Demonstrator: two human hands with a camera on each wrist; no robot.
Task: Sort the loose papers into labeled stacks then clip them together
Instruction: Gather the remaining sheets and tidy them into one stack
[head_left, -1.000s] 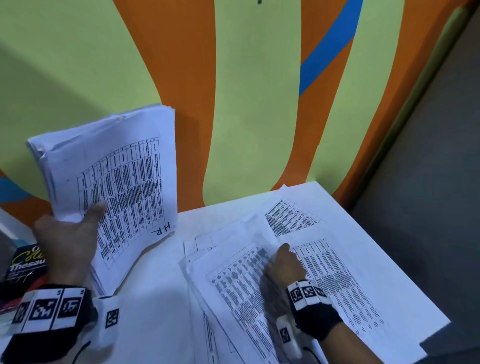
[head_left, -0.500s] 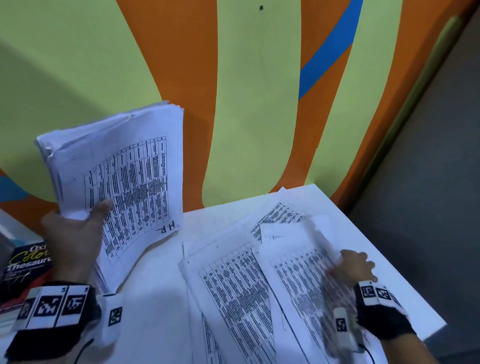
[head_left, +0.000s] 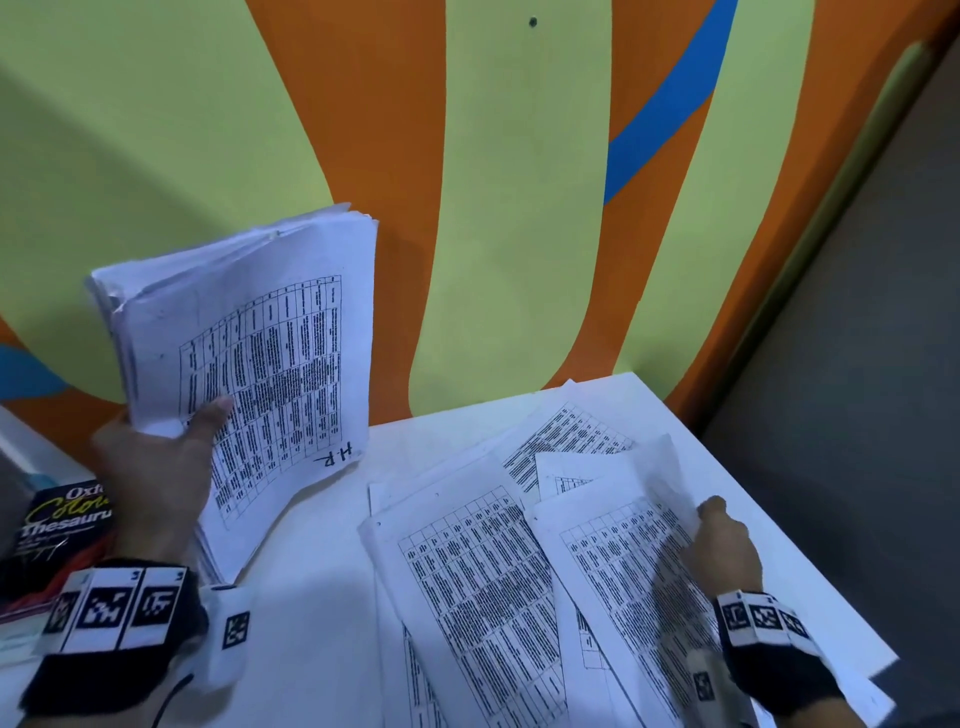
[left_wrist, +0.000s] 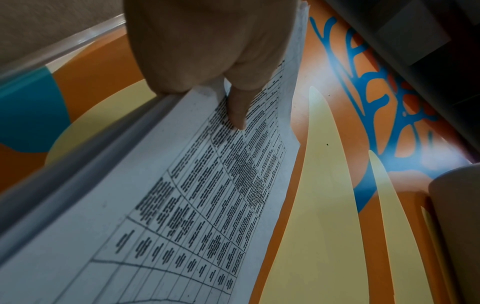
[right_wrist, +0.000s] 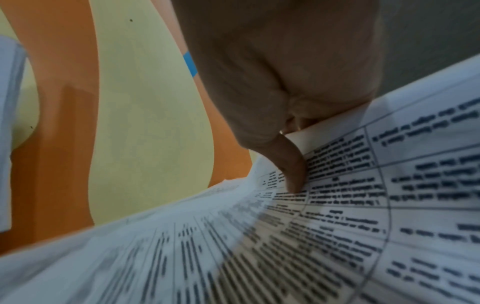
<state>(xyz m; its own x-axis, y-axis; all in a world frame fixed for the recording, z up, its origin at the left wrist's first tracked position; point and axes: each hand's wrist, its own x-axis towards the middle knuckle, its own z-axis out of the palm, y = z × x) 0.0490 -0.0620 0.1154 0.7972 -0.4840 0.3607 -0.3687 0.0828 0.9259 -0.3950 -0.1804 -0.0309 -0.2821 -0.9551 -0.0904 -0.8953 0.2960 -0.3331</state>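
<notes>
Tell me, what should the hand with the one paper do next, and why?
Probably lift the sheet clear. The right hand already pinches its raised edge, and the left hand holds the stack marked H.P. up, seemingly ready to receive it.

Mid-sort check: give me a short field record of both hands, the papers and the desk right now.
left hand: holds the thick stack raised off the desk, thumb across the top page
stack label: handwritten "H.P" at one corner
right hand: pinches the edge of a loose sheet, lifting it
loose papers: overlapping, flat on the white desk
clips: none visible
other: thesaurus at the desk's left edge
</notes>
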